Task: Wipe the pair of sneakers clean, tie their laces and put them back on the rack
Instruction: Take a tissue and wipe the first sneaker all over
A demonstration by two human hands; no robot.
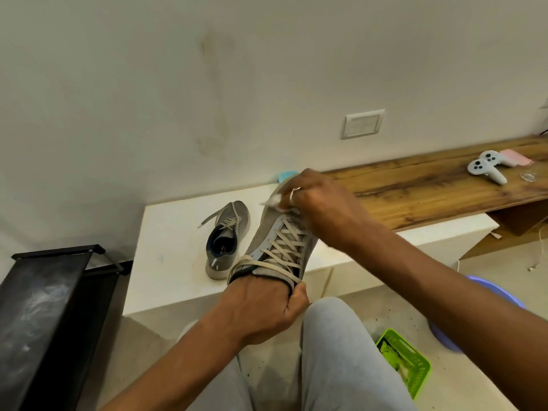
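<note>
- Gripping the heel collar of the held sneaker (278,244), the left hand (261,307) was clenched tight around it, trailing lace ends included.
- The right hand (323,209), at one o'clock from that grip, pinched a white wipe (274,200) against the toe: wiping looked under way.
- The second sneaker (225,241) lay at ten o'clock on the white ledge (166,247), laces loose (untied, apparently).
- Tying and racking remained; the black rack (50,292) stood at nine o'clock, unobstructed.
- A green basket (406,360) sat at four o'clock.
</note>
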